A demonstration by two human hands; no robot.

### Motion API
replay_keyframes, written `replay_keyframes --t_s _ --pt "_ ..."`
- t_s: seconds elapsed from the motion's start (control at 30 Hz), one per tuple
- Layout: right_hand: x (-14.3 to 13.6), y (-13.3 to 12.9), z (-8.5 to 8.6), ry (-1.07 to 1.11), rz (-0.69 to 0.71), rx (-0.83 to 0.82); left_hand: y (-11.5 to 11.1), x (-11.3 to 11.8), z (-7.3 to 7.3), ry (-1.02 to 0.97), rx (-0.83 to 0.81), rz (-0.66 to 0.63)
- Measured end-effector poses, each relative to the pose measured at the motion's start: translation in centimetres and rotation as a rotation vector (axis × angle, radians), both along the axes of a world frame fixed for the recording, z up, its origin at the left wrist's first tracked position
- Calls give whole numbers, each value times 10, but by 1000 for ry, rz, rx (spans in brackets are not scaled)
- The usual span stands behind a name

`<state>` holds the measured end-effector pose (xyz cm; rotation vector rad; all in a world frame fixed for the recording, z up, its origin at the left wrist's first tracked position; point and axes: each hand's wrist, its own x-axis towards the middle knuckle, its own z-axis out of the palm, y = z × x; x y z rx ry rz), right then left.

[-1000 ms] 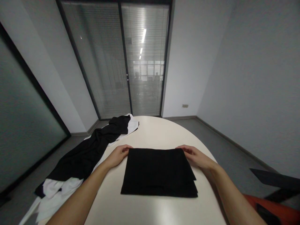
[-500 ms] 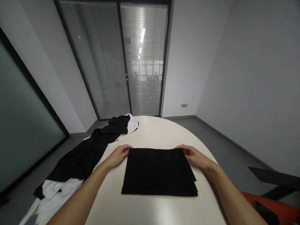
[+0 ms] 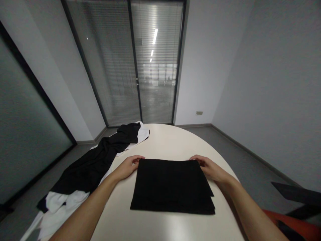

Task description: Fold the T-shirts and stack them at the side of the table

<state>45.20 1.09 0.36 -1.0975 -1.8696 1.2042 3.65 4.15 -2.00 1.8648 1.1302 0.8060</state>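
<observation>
A folded black cloth (image 3: 173, 185) lies flat on the pale table (image 3: 173, 137), its layers slightly offset at the near right corner. My left hand (image 3: 129, 167) is closed at the cloth's far left corner, with the fingers curled around the edge. At the far right corner my right hand (image 3: 207, 166) holds the cloth in the same way, thumb and fingers together. The cloth itself partly hides the fingertips of both hands.
Along the table's left edge lies a loose heap of black garments (image 3: 97, 157) and white garments (image 3: 64, 207). A red and black chair (image 3: 296, 222) stands at the lower right. Beyond the table's far rim is a glass partition with blinds (image 3: 156, 97).
The view has tilted and shifted slightly. My hands keep their places at the two far corners, and the folded cloth shows no clear movement on the table.
</observation>
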Motion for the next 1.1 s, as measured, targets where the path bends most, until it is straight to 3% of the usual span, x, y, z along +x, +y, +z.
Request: replay_keyframes --t_s 0.2,0.53,0.6,0.67,0.77,0.83,0.9,1.0,1.1 --pt "7 1 -3 40 -66 20 5 2 1 -70 8 -8" --pt "9 8 -8 -34 -56 72 3 10 14 -72 -5 11" --pt "10 7 -8 -50 -65 71 3 13 13 -46 -10 89" --pt "9 6 -7 -40 -88 77 1 18 15 -20 29 249" --pt "5 2 -1 -70 -99 76 -11 29 25 18 192 399" --pt "2 0 1 -133 -84 64 -25 36 35 96 330 279" --pt "1 -2 2 -171 -77 46 -37 40 41 275 397 30" --pt "3 -4 -1 -147 -70 4 -44 39 42 499 267 -249" --pt "4 -6 -1 -132 -52 -53 -42 35 41 574 110 -286"
